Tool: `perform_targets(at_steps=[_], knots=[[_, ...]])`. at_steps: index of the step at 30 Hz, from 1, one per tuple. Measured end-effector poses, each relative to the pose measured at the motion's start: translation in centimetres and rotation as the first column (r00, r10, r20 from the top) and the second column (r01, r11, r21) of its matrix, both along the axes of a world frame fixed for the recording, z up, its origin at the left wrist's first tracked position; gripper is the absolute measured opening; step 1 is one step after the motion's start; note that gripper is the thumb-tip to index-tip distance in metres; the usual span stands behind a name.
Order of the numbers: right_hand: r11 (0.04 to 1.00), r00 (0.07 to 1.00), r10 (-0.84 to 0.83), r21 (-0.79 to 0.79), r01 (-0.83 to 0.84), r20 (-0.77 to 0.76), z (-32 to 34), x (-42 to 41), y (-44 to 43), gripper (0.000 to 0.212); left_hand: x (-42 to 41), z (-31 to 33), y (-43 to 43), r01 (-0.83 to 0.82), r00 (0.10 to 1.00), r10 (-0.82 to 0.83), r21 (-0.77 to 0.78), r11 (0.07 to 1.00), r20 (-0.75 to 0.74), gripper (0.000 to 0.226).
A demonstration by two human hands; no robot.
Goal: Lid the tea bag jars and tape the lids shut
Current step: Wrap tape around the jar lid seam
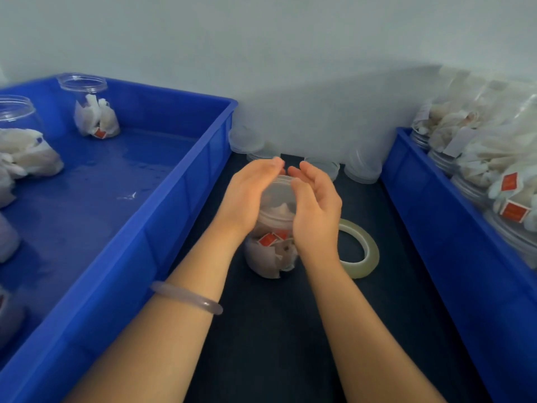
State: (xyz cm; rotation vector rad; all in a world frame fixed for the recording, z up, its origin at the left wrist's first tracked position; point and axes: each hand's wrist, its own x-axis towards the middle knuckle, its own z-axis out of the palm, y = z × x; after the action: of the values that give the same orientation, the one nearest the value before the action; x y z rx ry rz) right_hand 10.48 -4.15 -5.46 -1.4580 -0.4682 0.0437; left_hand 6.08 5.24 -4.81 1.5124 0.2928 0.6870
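the jar [270,257] stands upright on the dark counter [276,330] between the two hands, its long axis vertical and its mouth pointing up. white tea bags with red tags are heaped in its lower half. the translucent lid [279,193] sits flat across the mouth. the left hand [247,196] curls round the lid's left side, with its fingers reaching over the far edge. the right hand [315,207] cups the right side, its thumb on the rim and its fingers bent toward the left fingertips, which they nearly meet beyond the lid. a tape roll [369,251] lies flat just right of the right wrist. spare lids [363,167] lean against the wall beyond the hands. left of the left hand is a blue tray [174,199] holding open jars [93,109] of tea bags. right of the right hand is a second blue tray [450,228] packed with filled jars. a pale bracelet [186,296] circles the left forearm.
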Motion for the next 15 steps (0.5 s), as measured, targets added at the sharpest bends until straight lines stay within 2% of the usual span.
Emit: perform_targets(at_steps=[2,9,13,15], knots=[[1.0,1.0,0.022,-0.002,-0.022,-0.01,-0.1,0.1,-0.1,0.036,0.1,-0.1,-0.4,0.012,0.999,-0.011,-0.021,1.0,0.03,0.039],[0.996,0.996,-0.075,0.039,0.077,-0.051,0.2,-0.4,0.2,0.031,0.1,-0.6,-1.1,-0.187,0.978,0.193,-0.073,0.98,0.08,0.023],[0.998,0.998,-0.053,-0.039,0.052,-0.026,0.8,-0.8,-0.5,0.023,-0.2,-0.3,-0.9,-0.142,0.989,0.143,-0.038,0.989,0.023,0.017],[0.996,0.996,-0.09,-0.021,0.089,-0.028,0.9,-1.1,-0.9,0.022,-0.3,-0.4,-0.8,-0.152,0.988,0.152,-0.034,0.988,0.005,0.019]])
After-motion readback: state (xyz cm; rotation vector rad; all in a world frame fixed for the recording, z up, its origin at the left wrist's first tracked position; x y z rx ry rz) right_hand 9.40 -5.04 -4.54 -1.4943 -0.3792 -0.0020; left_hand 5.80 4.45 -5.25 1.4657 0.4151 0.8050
